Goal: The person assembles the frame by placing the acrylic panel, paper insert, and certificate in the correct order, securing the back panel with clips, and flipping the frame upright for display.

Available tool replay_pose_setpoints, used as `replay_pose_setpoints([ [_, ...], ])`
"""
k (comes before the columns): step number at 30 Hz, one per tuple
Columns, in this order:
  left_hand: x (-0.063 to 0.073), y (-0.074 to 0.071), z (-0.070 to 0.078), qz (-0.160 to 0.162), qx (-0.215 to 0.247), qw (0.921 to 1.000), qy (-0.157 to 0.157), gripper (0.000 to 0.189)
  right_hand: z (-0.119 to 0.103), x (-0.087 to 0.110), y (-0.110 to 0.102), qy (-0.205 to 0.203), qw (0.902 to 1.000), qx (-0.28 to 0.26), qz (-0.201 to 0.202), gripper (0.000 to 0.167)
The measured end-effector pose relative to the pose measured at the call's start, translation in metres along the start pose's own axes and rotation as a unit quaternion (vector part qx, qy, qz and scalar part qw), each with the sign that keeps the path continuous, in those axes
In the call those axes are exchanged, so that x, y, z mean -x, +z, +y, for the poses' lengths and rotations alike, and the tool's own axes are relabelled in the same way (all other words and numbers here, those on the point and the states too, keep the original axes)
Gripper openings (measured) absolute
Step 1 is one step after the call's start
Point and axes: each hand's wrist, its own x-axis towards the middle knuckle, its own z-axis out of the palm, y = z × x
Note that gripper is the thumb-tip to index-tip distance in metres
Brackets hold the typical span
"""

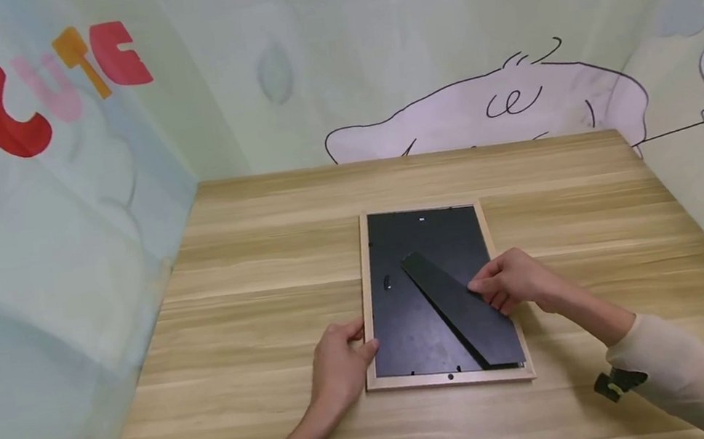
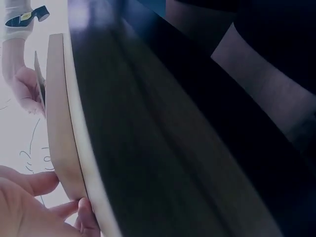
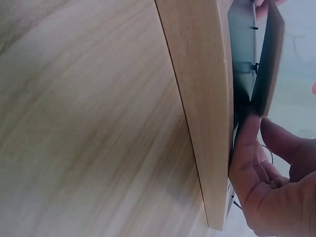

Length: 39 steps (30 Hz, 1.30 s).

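Observation:
A picture frame (image 1: 451,381) with a light wooden border lies face down on the table, its black backing board (image 1: 405,330) showing. A black stand leg (image 1: 463,316) slants across the back, raised slightly off the board. My right hand (image 1: 514,280) pinches the leg's right edge, thumb on top and fingers tucked beneath it; the right wrist view shows the leg (image 3: 269,64) tilted up from the backing. My left hand (image 1: 340,364) holds the frame's left border, its thumb over the rim. In the left wrist view, the left fingers (image 2: 86,217) touch the frame's wooden side (image 2: 61,118).
The wood-grain table (image 1: 259,319) extends around the frame on all sides. Printed cloth walls (image 1: 242,79) stand behind and beside it. Small dark clips (image 1: 387,282) stick up from the backing. A black strap piece (image 1: 619,384) sits at the right wrist.

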Motion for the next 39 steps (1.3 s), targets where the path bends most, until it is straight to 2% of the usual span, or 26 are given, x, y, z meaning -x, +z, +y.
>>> replay_pose_setpoints([
  [4,0.002,0.003,0.001,0.012,0.003,0.9999,0.007,0.041,0.0,-0.002,-0.001,0.0,0.9997,-0.003,-0.022,0.029],
  [11,0.007,0.013,0.0,0.041,0.003,0.9992,0.003,0.045,0.0,-0.006,-0.002,0.006,0.9951,-0.065,-0.075,0.037],
  [18,0.015,0.021,0.003,0.057,-0.021,0.9979,0.021,0.052,-0.002,-0.005,-0.003,0.002,0.9918,-0.098,-0.082,0.033],
  [26,0.017,0.024,0.006,0.073,-0.006,0.9972,-0.009,0.049,-0.006,-0.007,0.0,0.006,0.9802,-0.171,-0.1,0.03],
  [34,0.019,0.022,0.014,0.074,0.02,0.9961,-0.043,0.046,-0.004,-0.006,0.0,-0.003,0.9768,-0.187,-0.105,0.024],
  [39,0.018,0.019,0.015,0.076,0.041,0.9954,-0.043,0.043,-0.003,-0.008,0.0,-0.018,0.9737,-0.201,-0.106,0.014],
])
